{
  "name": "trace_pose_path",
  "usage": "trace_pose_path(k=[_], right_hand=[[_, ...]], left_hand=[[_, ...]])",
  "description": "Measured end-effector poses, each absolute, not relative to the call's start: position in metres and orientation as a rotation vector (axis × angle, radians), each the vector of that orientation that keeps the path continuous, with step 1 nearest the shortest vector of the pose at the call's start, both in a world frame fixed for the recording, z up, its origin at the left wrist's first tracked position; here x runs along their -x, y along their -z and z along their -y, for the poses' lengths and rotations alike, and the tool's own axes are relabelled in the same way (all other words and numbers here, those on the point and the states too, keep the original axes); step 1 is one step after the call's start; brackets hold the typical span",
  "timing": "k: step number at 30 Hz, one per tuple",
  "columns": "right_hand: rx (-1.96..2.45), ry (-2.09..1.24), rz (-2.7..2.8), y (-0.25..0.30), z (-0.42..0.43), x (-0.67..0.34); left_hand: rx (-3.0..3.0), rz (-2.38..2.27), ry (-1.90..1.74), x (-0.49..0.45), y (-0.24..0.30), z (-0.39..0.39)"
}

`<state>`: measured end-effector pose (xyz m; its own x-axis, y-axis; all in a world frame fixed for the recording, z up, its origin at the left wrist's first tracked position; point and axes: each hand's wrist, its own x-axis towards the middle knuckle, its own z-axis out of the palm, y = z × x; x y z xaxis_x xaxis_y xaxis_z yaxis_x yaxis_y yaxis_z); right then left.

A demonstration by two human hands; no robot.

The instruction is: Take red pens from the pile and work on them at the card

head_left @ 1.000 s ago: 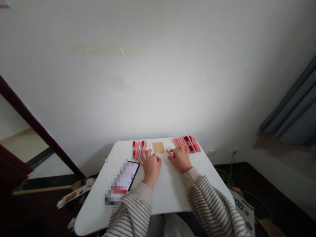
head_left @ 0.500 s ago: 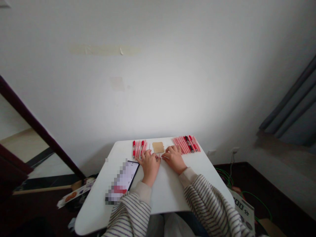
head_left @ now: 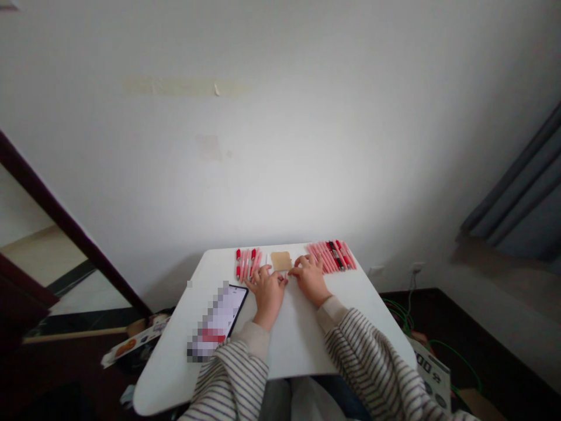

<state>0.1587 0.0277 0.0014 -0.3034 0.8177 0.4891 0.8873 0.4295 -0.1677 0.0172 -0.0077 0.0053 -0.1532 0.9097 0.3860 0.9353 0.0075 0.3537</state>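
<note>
My left hand rests low over the middle of the white table, thumb and index finger pinched together around a slim, pale pinkish thing mostly hidden by the fingers. Just to its right, my right hand has its thumb and index fingertips pressed together near the same spot; whatever they hold is too small to name. Beyond the fingertips lies a tan square pad. A group of pink and red pens is beside my left fingers. A larger row of pink, red and black pens lies beyond my right hand.
A phone with a partly pixelated screen lies left of my left forearm. The wall stands behind the table's far edge. Green cables and a printed box are on the floor at the right.
My right hand has drawn slightly away from the left and a little farther forward, widening the gap between the fingertips. My left hand has barely shifted.
</note>
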Motion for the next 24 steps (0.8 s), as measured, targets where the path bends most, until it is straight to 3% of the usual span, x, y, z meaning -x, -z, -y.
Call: trace_pose_path(k=[10,24], right_hand=[[1.449,0.127,2.096,0.002,-0.028,-0.159],[1.448,0.046,1.984,0.008,-0.025,-0.169]], left_hand=[[1.967,2.188,0.864,-0.012,-0.008,0.007],[1.631,2.231,0.609,0.005,-0.009,0.005]])
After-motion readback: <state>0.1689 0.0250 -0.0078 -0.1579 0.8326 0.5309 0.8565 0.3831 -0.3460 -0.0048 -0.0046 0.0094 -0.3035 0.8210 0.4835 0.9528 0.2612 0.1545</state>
